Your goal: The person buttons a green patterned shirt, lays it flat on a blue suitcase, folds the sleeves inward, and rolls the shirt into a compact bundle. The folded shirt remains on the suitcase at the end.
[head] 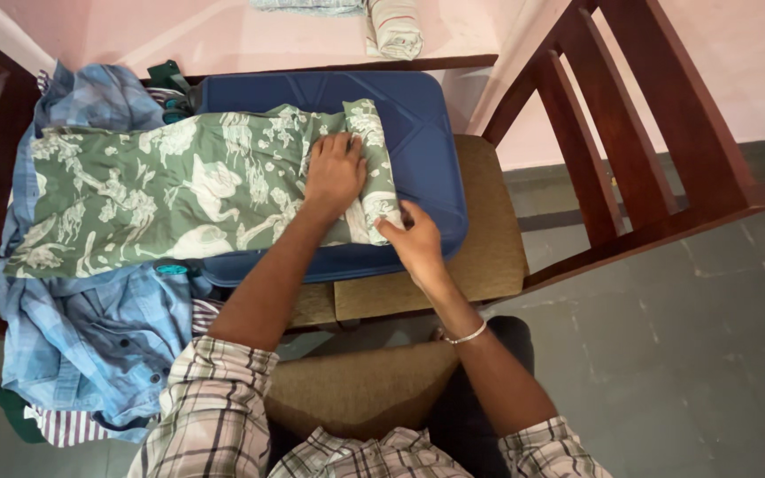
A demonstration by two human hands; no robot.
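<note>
Underneath both hands, a blue suitcase (pixel 427 133) lies flat on a wooden chair (pixel 489 257), with a blue checked shirt (pixel 90 327) heaped off to the left hand's side. Left hand (pixel 334 173) pressed flat, fingers spread, on the green printed garment (pixel 161 195) beside its rolled end. Right hand (pixel 413 243) pinches that roll's near edge.

Pale pink walls (pixel 737 53) meet a grey tiled floor (pixel 683 372) along a darker skirting strip (pixel 754 164). A dark wooden chair (pixel 657 124) with a slatted back and a tan seat cushion (pixel 489 239) stands under soft, even light. A second tan cushion (pixel 356 389) lies nearer the camera.
</note>
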